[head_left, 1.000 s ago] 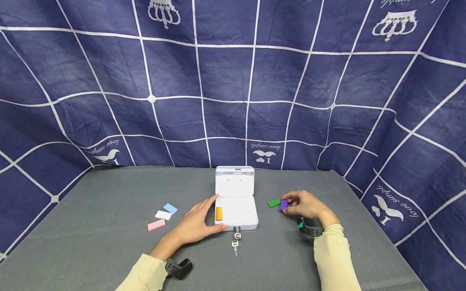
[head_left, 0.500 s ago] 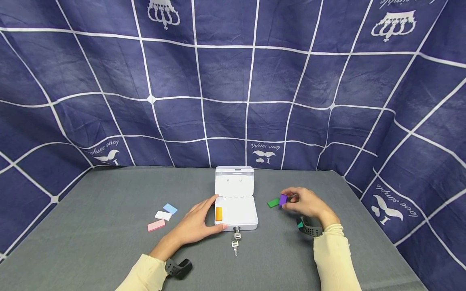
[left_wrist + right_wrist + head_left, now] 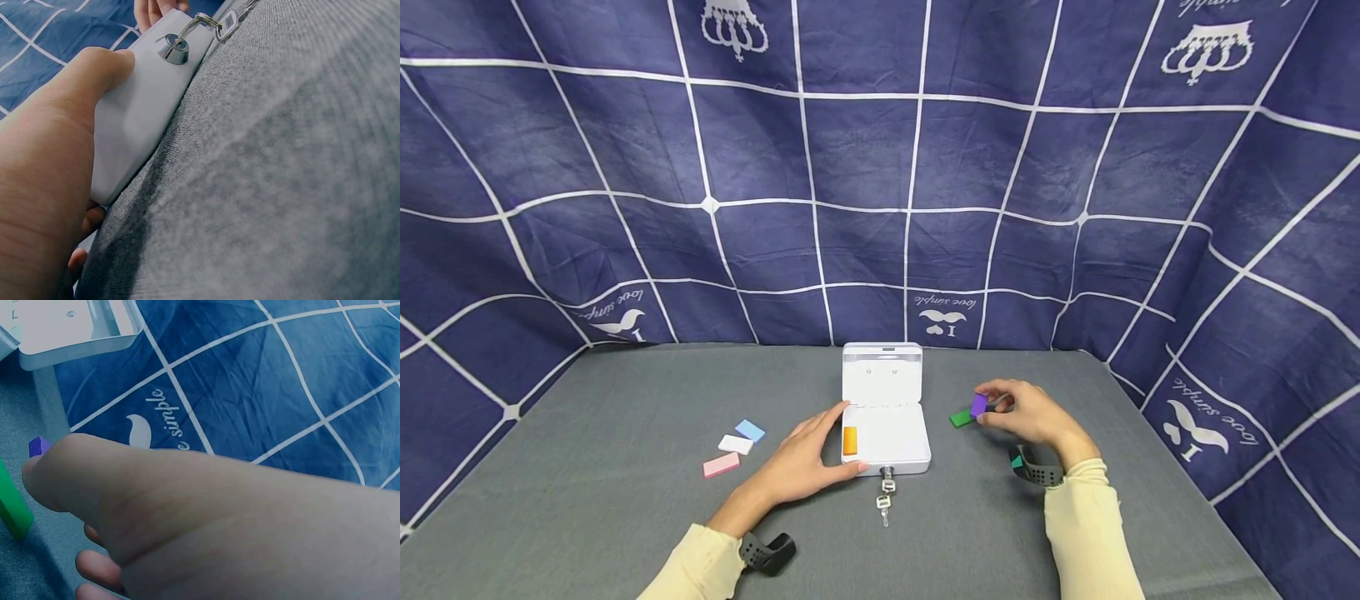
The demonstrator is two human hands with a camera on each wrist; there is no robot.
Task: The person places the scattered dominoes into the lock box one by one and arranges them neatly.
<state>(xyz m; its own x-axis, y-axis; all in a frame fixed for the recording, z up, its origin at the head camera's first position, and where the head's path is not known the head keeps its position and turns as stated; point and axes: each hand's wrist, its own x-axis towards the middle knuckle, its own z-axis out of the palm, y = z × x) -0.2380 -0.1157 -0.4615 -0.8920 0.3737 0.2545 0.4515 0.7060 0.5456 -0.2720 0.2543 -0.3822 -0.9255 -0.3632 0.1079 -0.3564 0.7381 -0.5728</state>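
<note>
A small white lockable box point(image 3: 891, 437) stands with its lid point(image 3: 882, 375) raised, keys point(image 3: 885, 504) hanging from its front lock. My left hand point(image 3: 805, 458) holds the box's left side, thumb on the front wall and fingertips near the rear corner. Inside the box, an orange domino-like block point(image 3: 850, 441) lies along the left. Right of the box, my right hand point(image 3: 1026, 414) pinches a purple domino-like block point(image 3: 978, 406) between thumb and fingers, tilted up close over a green block point(image 3: 961, 417) on the table. The right wrist view shows only a corner of the purple block point(image 3: 39, 447) past the thumb.
Left of the box, a blue block point(image 3: 749, 430), a white block point(image 3: 735, 444) and a pink block point(image 3: 721, 465) lie flat on the grey table point(image 3: 647, 400). A navy grid-patterned cloth point(image 3: 865, 167) hangs behind the table and along its sides.
My right hand has lifted the purple block and moved it slightly left and away from me, towards the green block. The left hand has stayed on the box.
</note>
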